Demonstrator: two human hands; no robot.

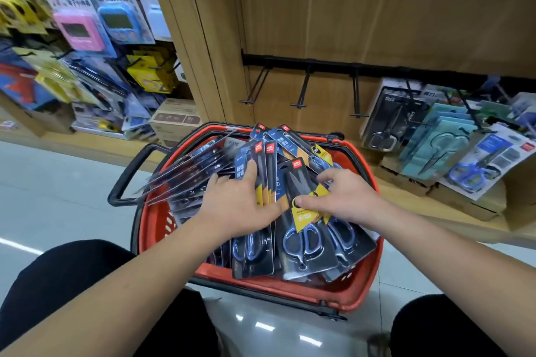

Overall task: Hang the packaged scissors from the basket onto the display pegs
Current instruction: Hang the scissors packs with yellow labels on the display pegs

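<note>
One red basket (359, 295) sits on the floor (58, 188) at lower centre, with its black handle (130, 171) swung out to the left. It is piled with packaged scissors (252, 252), well over a dozen. They overlap too much for an exact count; they have blue handles and dark cards with yellow labels.

Two hands are in the heap. The left hand (240, 203) lies flat on the left-centre packs, fingers straight and spread, pressing and gripping nothing. The right hand (345, 197) has bent fingers hooked over the right edge of the front pack (304, 243), with the thumb pressed on its yellow label, so it pinches that one pack.

Three bare display pegs (303, 87) jut from one black rail (319, 64) on the wood panel just above the basket. At right, three rows of other carded scissors (441, 148) hang on hooks. At upper left there are two timers, one pink (77, 29) and one blue (116, 19), both blurred. Two dark-clad knees show in the bottom corners.
</note>
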